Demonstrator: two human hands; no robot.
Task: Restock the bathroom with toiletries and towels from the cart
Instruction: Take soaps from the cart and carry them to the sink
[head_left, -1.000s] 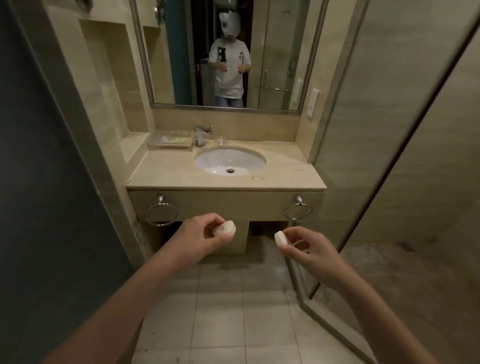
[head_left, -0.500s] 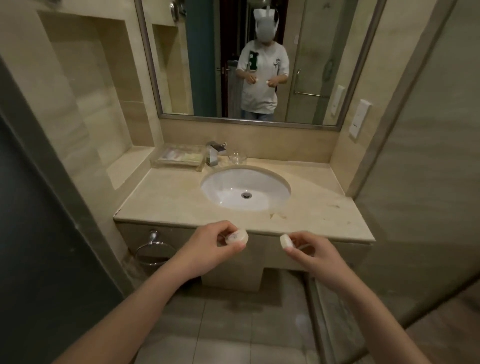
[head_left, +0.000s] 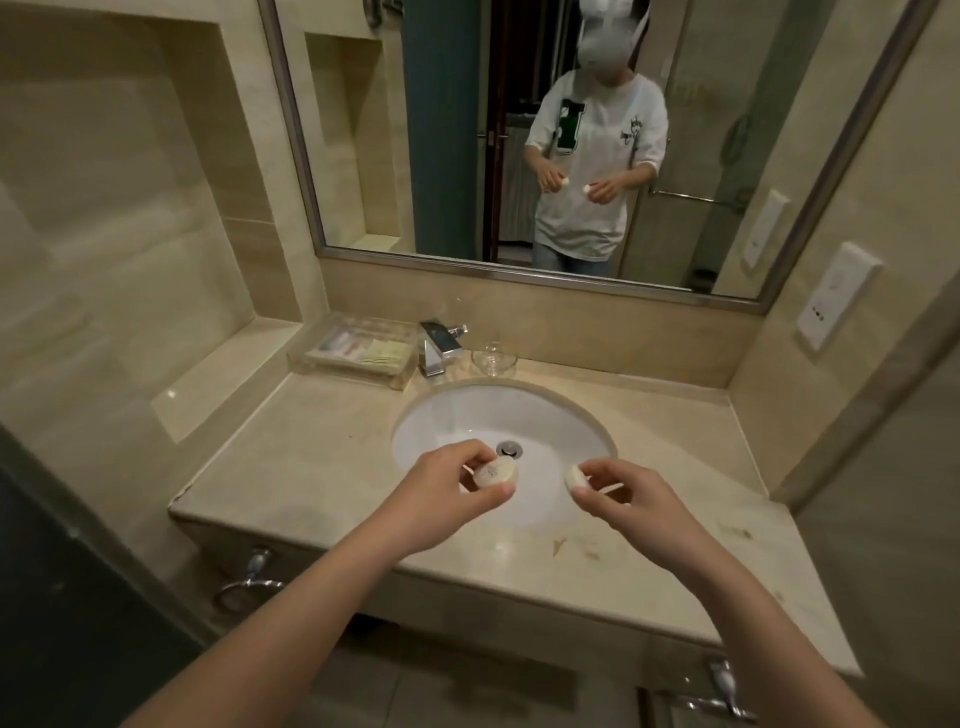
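- A clear tray (head_left: 343, 370) sits at the back left of the bench (head_left: 311, 467). It has small packets in it.
- A shiny tap (head_left: 439, 348) stands just beside the tray. A small glass (head_left: 493, 358) stands just beside the tap.
- The white sink (head_left: 467, 415) is in the middle of the bench. Both hands are up in the air over it.
- The left hand (head_left: 441, 488) pinches the left soap (head_left: 496, 473) between thumb and fingertips. It is a little round cake with small print on top.
- The right hand (head_left: 623, 493) pinches the right soap (head_left: 575, 477) the same way. We see that one from its edge.
- The two soaps are near each other but do not touch. Neither one is on the bench yet.
- I think the soaps need to be set down next, maybe by the tap or near the tray.
- Each soap is held only by fingertips. One could slip and drop into the sink, where it may get wet.
- The glass is thin and stands close to the sink edge. A hand reaching to the back could bump it and tip it over.
- Both hands are full, so no hand is free to catch anything that falls.
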